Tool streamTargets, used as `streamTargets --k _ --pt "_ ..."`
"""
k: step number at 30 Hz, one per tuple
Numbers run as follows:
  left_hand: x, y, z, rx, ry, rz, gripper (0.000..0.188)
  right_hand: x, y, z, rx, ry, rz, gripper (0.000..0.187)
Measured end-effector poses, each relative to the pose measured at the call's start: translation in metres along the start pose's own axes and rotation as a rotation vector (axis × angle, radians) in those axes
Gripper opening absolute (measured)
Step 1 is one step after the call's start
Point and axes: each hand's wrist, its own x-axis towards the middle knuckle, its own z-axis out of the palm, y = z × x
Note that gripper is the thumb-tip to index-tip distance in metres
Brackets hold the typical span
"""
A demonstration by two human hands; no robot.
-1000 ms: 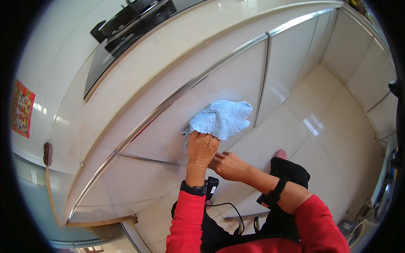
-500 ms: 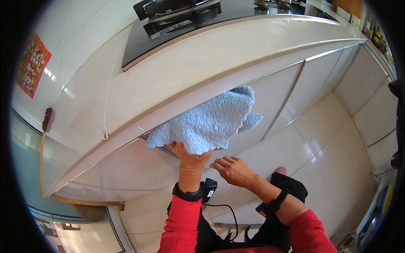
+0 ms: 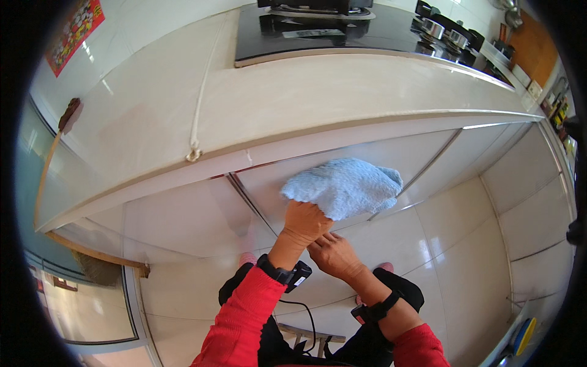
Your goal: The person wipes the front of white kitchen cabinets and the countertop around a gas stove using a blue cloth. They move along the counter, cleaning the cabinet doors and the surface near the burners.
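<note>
A fluffy light-blue cloth (image 3: 345, 186) is bunched over the front of my left hand (image 3: 307, 221), whose fingers are closed in it and mostly hidden. The cloth is at the pale, glossy cabinet door (image 3: 400, 153) below the countertop; how firmly it presses there I cannot tell. Just below and to the right of that hand, my right hand (image 3: 335, 254) has its fingers curled in, with the fingertips close against the heel of my left hand. Nothing shows in it.
Above the doors juts the pale countertop (image 3: 306, 95), which carries a black gas hob (image 3: 391, 37). A cord with a knotted end (image 3: 194, 154) lies toward its front edge. A wooden stool (image 3: 306, 335) stands between my legs on the tiled floor (image 3: 440, 244). A black cable (image 3: 310, 315) hangs near my knees.
My left hand and the cloth have moved right along the cabinet front, uncovering the gap between two doors. My right hand has come up close to the left one. The view has shifted too.
</note>
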Motion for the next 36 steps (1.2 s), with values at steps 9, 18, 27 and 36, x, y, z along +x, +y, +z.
streamTargets --k 9,18,27,36 --pt "-0.006 -0.002 -0.001 0.014 -0.093 -0.023 0.048 0.006 -0.005 0.008 0.08 0.009 -0.027 0.01" --pt "0.012 -0.002 -0.028 0.121 0.108 -0.087 0.046 -0.012 -0.002 0.002 0.11 -0.053 -0.015 0.021" --pt "0.009 -0.005 -0.037 0.099 0.136 -0.178 0.048 -0.021 0.008 0.007 0.119 -0.087 -0.027 0.019" --pt "0.011 -0.014 -0.041 0.166 0.296 -0.208 0.044 -0.021 0.023 0.008 0.091 -0.177 -0.031 0.019"
